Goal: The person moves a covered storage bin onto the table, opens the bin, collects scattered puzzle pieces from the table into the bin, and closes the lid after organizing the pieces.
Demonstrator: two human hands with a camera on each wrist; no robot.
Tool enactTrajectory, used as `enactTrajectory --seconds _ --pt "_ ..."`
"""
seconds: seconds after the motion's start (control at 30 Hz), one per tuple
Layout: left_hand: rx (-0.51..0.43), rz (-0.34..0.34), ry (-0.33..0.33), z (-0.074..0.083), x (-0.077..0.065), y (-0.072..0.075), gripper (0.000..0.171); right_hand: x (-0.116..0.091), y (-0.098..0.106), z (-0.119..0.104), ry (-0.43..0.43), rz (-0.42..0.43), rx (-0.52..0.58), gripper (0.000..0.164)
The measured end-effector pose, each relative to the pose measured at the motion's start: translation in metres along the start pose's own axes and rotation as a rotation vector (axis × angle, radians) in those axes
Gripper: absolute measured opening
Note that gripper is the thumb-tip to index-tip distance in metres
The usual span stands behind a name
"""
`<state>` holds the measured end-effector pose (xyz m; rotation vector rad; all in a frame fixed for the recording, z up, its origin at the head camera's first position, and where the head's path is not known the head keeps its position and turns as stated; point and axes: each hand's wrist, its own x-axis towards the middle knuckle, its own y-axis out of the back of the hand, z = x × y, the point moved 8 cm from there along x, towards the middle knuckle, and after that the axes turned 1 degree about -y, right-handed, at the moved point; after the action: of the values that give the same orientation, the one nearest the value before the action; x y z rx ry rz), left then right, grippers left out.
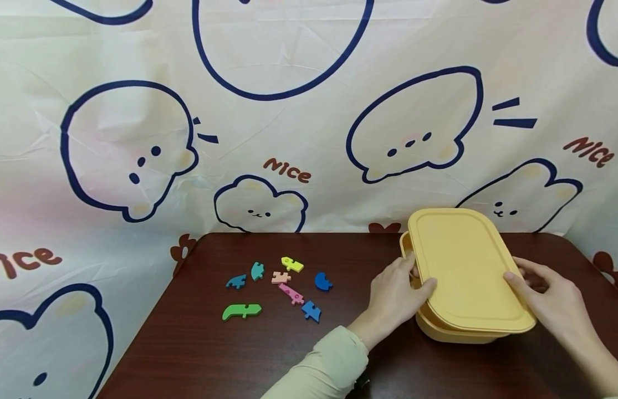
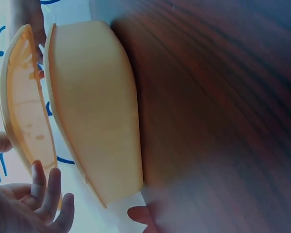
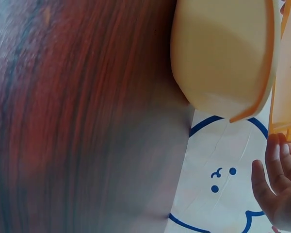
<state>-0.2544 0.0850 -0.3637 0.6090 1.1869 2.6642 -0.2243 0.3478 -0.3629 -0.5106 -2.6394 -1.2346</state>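
Note:
A pale yellow lid is held tilted over a matching yellow box on the dark wooden table. My left hand grips the lid's left edge, thumb on top and fingers beneath. On the opposite edge, my right hand pinches the lid in the same way. A gap between lid and box shows in the left wrist view, where the lid stands apart from the box's rim and the box rests on the table. Most of the box's inside is hidden under the lid.
Left of the box, several puzzle pieces lie scattered on the table, among them a green piece, a pink piece, a yellow piece and a blue piece. A printed cloth hangs behind the table.

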Motion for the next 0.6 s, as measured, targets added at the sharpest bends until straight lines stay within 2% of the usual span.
enactTrajectory --seconds 0.17,0.27,0.4,0.6 --pt "-0.013 -0.006 -0.009 0.005 0.0 -0.002 0.029 -0.003 0.003 0.004 -0.023 -0.003 -0.028 0.055" --pt "-0.031 -0.018 -0.002 0.008 -0.001 -0.004 0.031 -0.005 0.006 0.006 -0.035 0.003 -0.046 0.055" --pt "-0.047 -0.043 0.017 0.013 -0.004 -0.009 0.043 -0.006 0.012 0.01 -0.038 0.024 -0.061 0.054" --pt "-0.037 -0.06 0.011 0.023 -0.007 -0.013 0.042 -0.009 0.018 0.018 -0.057 0.037 -0.111 0.055"
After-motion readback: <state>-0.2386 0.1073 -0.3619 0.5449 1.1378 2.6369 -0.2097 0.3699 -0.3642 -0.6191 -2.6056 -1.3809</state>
